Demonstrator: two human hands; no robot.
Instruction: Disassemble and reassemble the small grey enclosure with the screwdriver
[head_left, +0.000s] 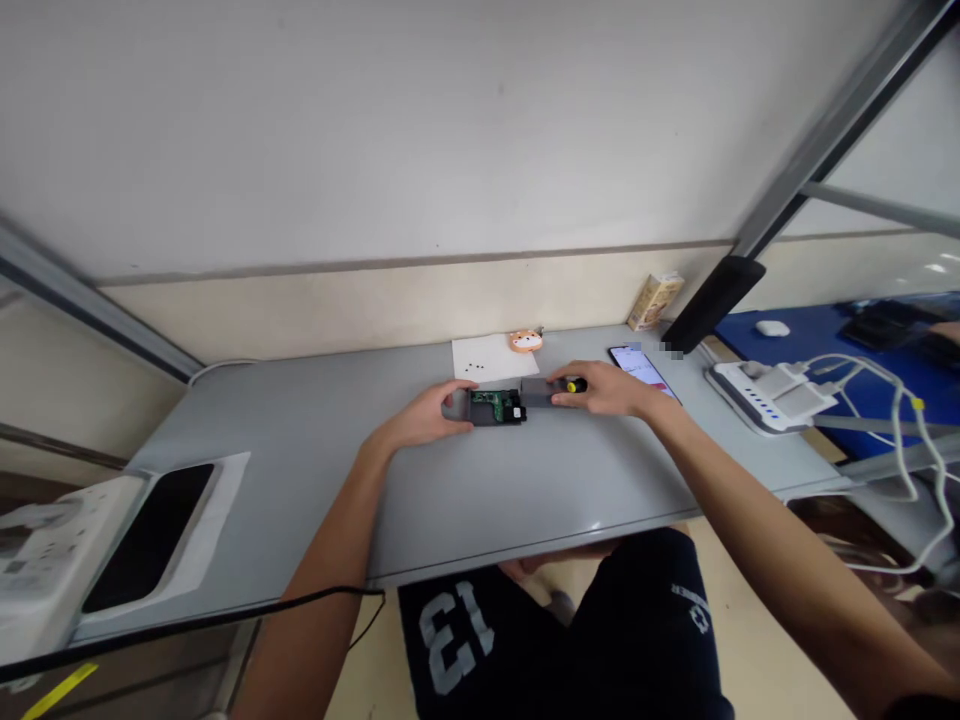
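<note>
At the middle of the grey table lies a small dark device [496, 407] with a green circuit board showing. My left hand [431, 414] grips its left end between thumb and fingers. Just right of the device, my right hand [592, 388] is closed on a grey cover [535, 392], and a black and yellow tool [576, 386] is tucked in the same hand. Whether the cover touches the device is hard to tell. Behind them, several tiny black screws [474, 367] rest on a white paper [491, 350], with an orange and white case [526, 341] at its right edge.
A lit phone [642, 372] lies right of my right hand. Farther right are a white power strip [772, 396] with cables and a small carton [655, 301]. A black phone [154, 535] and a white socket block [56, 560] are at the left.
</note>
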